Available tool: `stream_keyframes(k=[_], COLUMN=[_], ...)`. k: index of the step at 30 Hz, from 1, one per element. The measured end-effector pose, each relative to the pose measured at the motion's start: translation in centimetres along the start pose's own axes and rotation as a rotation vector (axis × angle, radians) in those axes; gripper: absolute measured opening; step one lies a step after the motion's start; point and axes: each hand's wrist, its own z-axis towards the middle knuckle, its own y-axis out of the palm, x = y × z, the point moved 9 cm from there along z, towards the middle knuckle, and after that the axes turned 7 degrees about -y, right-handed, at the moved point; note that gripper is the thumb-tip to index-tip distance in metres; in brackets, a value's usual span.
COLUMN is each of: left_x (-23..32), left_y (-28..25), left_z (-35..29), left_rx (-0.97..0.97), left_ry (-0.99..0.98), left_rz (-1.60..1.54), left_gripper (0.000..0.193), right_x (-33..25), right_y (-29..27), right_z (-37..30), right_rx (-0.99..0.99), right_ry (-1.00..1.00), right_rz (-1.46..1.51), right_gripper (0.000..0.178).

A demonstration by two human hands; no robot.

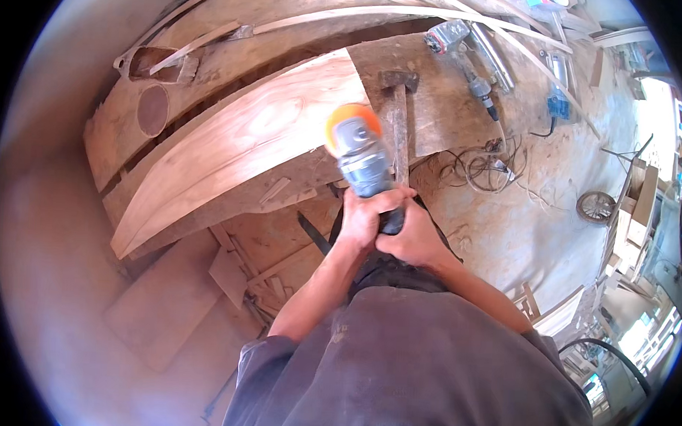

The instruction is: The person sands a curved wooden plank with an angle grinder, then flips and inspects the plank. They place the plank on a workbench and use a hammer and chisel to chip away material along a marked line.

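Note:
Both my hands are wrapped round an angle grinder (364,157), which has a grey body and an orange disc (354,122) at its far end. My left hand (362,217) grips the body from the left. Against it, my right hand (414,234) closes round the dark rear end. Just left of the disc, a long pale wooden board (246,119) with a curved, tapering outline lies on the workbench. I cannot tell whether the disc touches it. A hammer (399,102) with a worn wooden handle rests right of the grinder, its handle pointing toward me.
Farther right lie a red-and-grey power tool (446,36), a grey one (480,89) and a blue one (559,104). Tangled cords (481,173) trail over the floor. An open container (160,62) and a brown oval disc (153,110) sit far left. Long thin strips (393,12) cross the back.

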Motion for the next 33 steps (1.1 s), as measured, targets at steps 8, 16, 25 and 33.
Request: stream_keyframes(k=[8,16,25,33], left_x=[0.1,1.8,3.8,4.1], left_y=[2.9,-5.6,-13.4,-15.3], left_z=[2.5,-1.3,-6.8,-7.3], left_rx=[-0.032,0.115,0.219,0.146], left_ry=[-0.026,0.012,0.115,0.134], left_rz=[-0.076,-0.078,-0.121,-0.147], left_gripper=[0.022,0.026,0.028,0.029], right_x=[0.1,-2.5,-5.1,-5.3], right_y=[-2.8,5.0,13.7,16.0], right_z=[0.5,2.0,2.6,2.2], right_rx=[0.096,-0.021,-0.154,-0.1], right_ry=[-0.052,-0.146,-0.15,-0.123], right_rz=[0.183,0.11,-0.036,-0.06], right_gripper=[0.056,0.054,0.063,0.058])
